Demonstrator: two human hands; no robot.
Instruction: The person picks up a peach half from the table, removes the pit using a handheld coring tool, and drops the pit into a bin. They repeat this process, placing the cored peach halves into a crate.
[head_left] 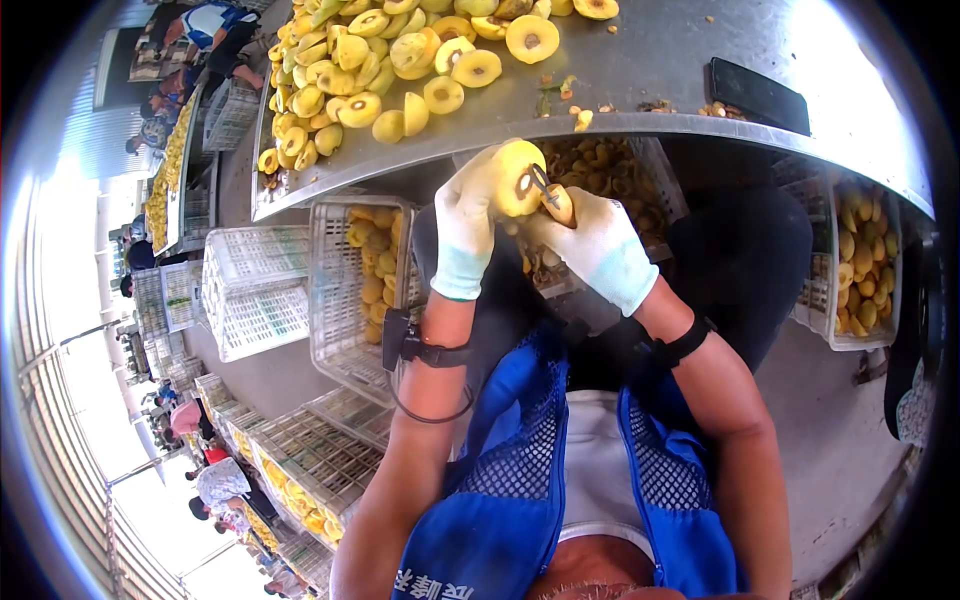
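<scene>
My left hand [468, 208], in a whitish knit glove, grips a halved yellow peach [519, 165] with its cut face turned toward the right. The brown-edged pit hollow shows in its middle. My right hand [592, 238], gloved the same way, is closed around the short wooden handle of a pitting knife [560, 207]. Its dark narrow metal end touches or nearly touches the peach's pit area; exact contact is hard to see. Both hands are just in front of the metal table's edge. Many peach halves [408, 50] are heaped on the table's left part.
A black phone [758, 95] and fruit scraps lie on the metal table [640, 60]. Below it, a crate [660, 185] holds dark pieces. Peach crates stand at left [330, 290] and right [820, 290], beside a white crate [257, 285]. Other people work at far left.
</scene>
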